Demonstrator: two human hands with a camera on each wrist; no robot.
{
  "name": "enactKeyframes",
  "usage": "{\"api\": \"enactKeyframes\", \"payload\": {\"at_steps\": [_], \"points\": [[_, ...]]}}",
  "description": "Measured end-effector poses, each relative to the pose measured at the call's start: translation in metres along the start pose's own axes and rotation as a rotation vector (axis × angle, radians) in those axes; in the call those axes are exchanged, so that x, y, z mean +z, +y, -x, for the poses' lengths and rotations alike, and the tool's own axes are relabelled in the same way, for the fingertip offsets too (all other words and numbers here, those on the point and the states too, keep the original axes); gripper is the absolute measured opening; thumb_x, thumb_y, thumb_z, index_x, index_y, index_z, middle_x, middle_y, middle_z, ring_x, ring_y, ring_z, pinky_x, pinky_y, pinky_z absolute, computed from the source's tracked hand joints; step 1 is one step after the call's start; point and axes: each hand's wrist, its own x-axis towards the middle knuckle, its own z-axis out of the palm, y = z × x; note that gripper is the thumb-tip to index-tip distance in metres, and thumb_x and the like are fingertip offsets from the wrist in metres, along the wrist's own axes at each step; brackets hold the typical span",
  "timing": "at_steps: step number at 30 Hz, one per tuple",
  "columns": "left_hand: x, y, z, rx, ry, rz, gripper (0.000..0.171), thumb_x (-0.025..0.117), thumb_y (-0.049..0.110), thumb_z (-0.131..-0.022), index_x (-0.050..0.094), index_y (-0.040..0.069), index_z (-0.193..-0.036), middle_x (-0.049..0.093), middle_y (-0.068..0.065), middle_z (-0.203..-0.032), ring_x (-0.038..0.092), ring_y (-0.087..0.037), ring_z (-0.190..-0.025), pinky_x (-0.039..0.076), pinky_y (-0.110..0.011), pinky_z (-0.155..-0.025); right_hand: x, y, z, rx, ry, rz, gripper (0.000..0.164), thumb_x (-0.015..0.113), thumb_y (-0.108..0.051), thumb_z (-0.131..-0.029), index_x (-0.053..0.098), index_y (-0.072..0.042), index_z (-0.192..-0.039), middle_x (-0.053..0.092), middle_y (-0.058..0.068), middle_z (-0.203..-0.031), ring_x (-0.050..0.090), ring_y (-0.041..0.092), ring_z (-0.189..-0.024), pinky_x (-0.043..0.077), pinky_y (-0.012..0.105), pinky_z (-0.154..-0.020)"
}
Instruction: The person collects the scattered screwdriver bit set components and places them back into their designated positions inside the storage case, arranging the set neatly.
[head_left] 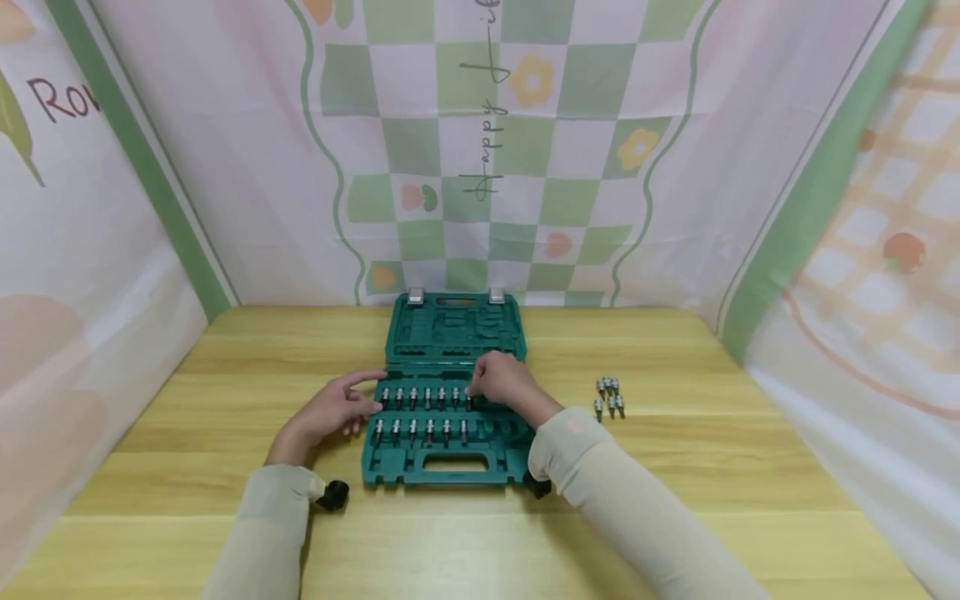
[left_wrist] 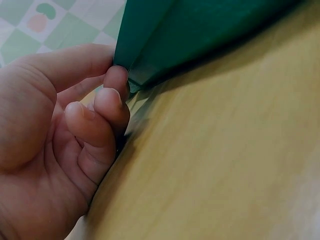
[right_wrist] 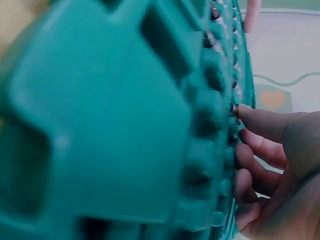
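Note:
A green plastic tool case [head_left: 390,471] lies unfolded on the table, with two rows of silver-and-black bit sockets [head_left: 412,398] standing in its front half. My right hand [head_left: 506,379] is over the right part of the upper row, thumb and forefinger pinching a bit socket [head_left: 470,402] at its slot. In the right wrist view, the fingertips [right_wrist: 242,111] are right at the row and the other fingers curl loosely. My left hand [head_left: 337,406] rests at the case's left edge, forefinger stretched toward the hinge and thumb at the rim; its other fingers [left_wrist: 95,132] bend loosely beside the wall.
Several loose bit sockets [head_left: 611,397] stand in a small group on the wooden table [head_left: 675,483], right of the case. The case lid [head_left: 457,325] lies folded back toward the patterned cloth backdrop [head_left: 480,167]. Cloth walls flank both sides.

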Motion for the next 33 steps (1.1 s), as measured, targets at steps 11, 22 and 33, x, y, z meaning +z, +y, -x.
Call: {"api": "enactKeyframes", "payload": {"at_steps": [11, 22, 33], "points": [[0.002, 0.003, -0.002, -0.011, -0.007, 0.005, 0.057, 0.063, 0.014, -0.096, 0.040, 0.013, -0.148, 0.060, -0.011, -0.070, 0.049, -0.019, -0.052, 0.048, -0.030, -0.049, -0.005, 0.015, -0.004, -0.076, 0.056, -0.010, 0.039, 0.065, -0.032, -0.094, 0.052, -0.011, -0.064, 0.039, -0.001, -0.053, 0.035, 0.015, -0.048, 0.033, 0.031, -0.050], [0.000, 0.004, -0.001, -0.019, -0.006, 0.008, 0.057, 0.062, 0.014, -0.096, 0.040, 0.014, -0.149, 0.062, -0.012, -0.073, 0.050, -0.018, -0.052, 0.048, -0.029, -0.050, -0.031, 0.040, 0.009, -0.166, 0.093, -0.156, 0.017, 0.065, -0.024, -0.095, 0.066, -0.011, -0.084, 0.059, 0.003, -0.076, 0.049, 0.019, -0.063, 0.044, 0.034, -0.059], [-0.003, -0.002, -0.003, -0.019, -0.008, -0.002, 0.057, 0.062, 0.015, -0.096, 0.040, 0.015, -0.149, 0.063, -0.012, -0.074, 0.050, -0.018, -0.053, 0.048, -0.029, -0.050, -0.045, 0.069, 0.023, -0.145, 0.101, -0.171, 0.018, 0.063, -0.021, -0.096, 0.066, -0.006, -0.088, 0.057, 0.012, -0.071, 0.045, 0.020, -0.057, 0.041, 0.034, -0.056]]}}
